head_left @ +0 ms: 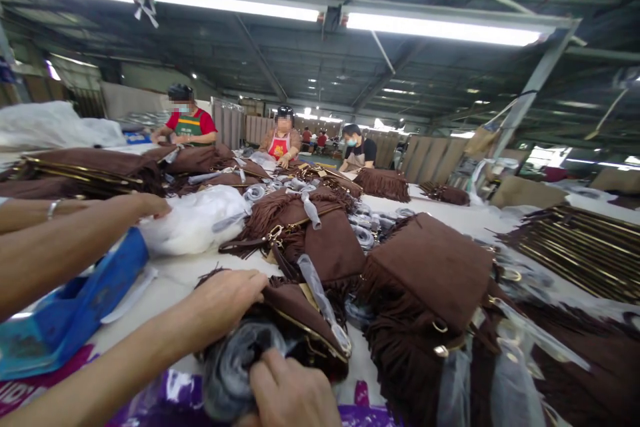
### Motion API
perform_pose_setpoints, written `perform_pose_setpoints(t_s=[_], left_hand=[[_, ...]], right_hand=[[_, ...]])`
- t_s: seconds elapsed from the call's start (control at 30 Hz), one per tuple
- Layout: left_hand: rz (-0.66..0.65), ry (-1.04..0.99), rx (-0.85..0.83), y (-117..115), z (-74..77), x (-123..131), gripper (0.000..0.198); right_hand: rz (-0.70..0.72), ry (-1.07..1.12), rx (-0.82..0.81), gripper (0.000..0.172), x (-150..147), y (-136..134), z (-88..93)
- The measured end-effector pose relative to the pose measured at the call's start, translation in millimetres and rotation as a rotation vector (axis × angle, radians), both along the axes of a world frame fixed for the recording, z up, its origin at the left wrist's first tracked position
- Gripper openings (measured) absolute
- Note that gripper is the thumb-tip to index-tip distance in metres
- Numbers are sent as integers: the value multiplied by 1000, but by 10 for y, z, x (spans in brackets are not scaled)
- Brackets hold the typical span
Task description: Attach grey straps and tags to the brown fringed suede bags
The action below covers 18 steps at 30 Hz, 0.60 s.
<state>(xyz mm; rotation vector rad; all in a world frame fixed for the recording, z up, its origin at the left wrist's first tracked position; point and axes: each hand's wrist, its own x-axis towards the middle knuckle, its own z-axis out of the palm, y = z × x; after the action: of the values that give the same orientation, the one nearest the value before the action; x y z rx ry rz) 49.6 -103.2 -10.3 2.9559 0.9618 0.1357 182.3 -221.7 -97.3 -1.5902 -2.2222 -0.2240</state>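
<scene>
My left hand [233, 297] grips the upper edge of a brown fringed handbag [295, 300] whose gold zip runs along an opening facing me. Against that opening is a coil wrapped in clear plastic, which looks like a rolled strap [233, 367]. The fingers of my right hand [295, 390] are closed on the coil's right side; how far it sits inside the bag I cannot tell. A plastic-wrapped zip pull [323, 300] hangs over the bag's right part. Just beyond lies another brown bag [335, 247] with gold clasps.
A co-worker's arms [75, 240] reach in from the left, over a blue bin [105, 280], towards white stuffing [200, 217]. More fringed bags [430, 267] are piled at right, beside stacked gold-edged pieces [580, 247]. Several people stand across the table. Purple plastic [165, 397] lies under my hands.
</scene>
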Motion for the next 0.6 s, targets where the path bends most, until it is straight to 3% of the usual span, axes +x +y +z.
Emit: perform_pose_setpoints(t_s=[0.1,0.17,0.23,0.33,0.43,0.6], left_hand=[[-38,-1,-62,3,34,-18,18],[-79,-12,-114,2,4,-94,25],[-110,-31,-121,2,-91,-209,48],[-44,-37,-31,-10,-297,-359,70],[-10,-53,13,-40,-416,-383,64],[24,-19,40,-3,-367,-351,43]], right_hand=[[-169,-30,-169,19,-105,260,189],[-151,-26,-245,19,-125,320,228],[-126,-18,-262,22,-117,328,160],[-211,-23,-231,14,-101,361,-80],[-230,-29,-155,6,-153,478,-302],[-41,-63,-67,33,-244,664,-318]])
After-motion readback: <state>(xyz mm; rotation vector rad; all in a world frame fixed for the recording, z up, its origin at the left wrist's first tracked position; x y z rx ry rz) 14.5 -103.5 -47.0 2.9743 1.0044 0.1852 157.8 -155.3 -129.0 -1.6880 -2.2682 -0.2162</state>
